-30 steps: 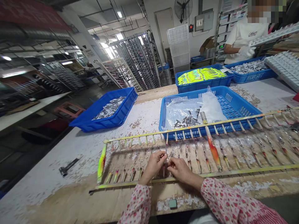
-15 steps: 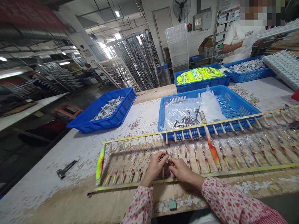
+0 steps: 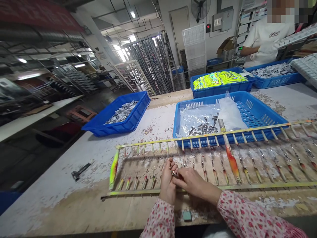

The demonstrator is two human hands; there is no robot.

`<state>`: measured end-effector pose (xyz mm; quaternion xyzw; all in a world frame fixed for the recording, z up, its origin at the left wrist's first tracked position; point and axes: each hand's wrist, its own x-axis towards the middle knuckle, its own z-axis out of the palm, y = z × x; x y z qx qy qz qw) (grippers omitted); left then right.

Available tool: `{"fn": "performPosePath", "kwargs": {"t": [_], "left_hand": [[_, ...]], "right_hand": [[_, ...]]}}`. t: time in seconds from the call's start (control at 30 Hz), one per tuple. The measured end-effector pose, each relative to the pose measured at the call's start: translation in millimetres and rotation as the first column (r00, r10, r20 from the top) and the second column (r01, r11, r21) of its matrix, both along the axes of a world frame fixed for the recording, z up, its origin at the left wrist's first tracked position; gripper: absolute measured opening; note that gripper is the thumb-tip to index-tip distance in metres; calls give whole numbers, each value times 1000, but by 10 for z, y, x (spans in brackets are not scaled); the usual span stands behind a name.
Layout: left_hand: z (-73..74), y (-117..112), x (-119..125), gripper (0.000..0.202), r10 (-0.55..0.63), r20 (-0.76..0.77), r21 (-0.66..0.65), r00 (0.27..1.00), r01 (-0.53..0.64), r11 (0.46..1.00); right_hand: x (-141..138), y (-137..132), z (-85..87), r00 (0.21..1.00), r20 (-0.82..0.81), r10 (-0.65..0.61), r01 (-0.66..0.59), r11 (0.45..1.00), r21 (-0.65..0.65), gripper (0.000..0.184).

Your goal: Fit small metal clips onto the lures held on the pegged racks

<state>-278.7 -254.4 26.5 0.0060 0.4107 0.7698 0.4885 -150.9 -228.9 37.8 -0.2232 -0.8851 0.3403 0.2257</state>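
Observation:
A long paint-stained rack with rows of pegs lies across the worn table in front of me. My left hand and my right hand meet over its left half, fingers pinched together on a small metal piece between them. Both wrists wear floral pink sleeves. Thin metal pieces hang along the pegs to the right of my hands, while the pegs to the left are mostly bare.
Behind the rack a blue tray holds plastic bags and small metal parts. More blue trays stand at left and far back. A dark tool lies at left. A person in a white shirt stands at the back right.
The view has shifted slightly left. My hands have drawn closer together and a little toward me over the rack, still pinching the small piece.

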Motion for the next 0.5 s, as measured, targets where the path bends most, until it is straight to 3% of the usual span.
{"fn": "performPosePath", "kwargs": {"t": [0.2, 0.3, 0.4, 0.5], "left_hand": [[-52, -71, 49, 25, 63, 7, -25, 998, -63, 998], [-43, -140, 42, 35, -24, -24, -86, 999, 22, 996], [-29, -220, -9, 40, -181, -209, -132, 961, 156, 979], [-28, -271, -152, 40, -249, -506, -232, 825, 148, 961]], "right_hand": [[-110, 0, -76, 996, -12, -85, 86, 994, 70, 22], [-107, 25, -97, 988, -71, -137, 146, 977, 154, 24], [-91, 77, -95, 998, -24, -66, 70, 931, 357, 21], [-115, 216, -30, 997, 78, 6, -41, 888, 458, 19]]}}
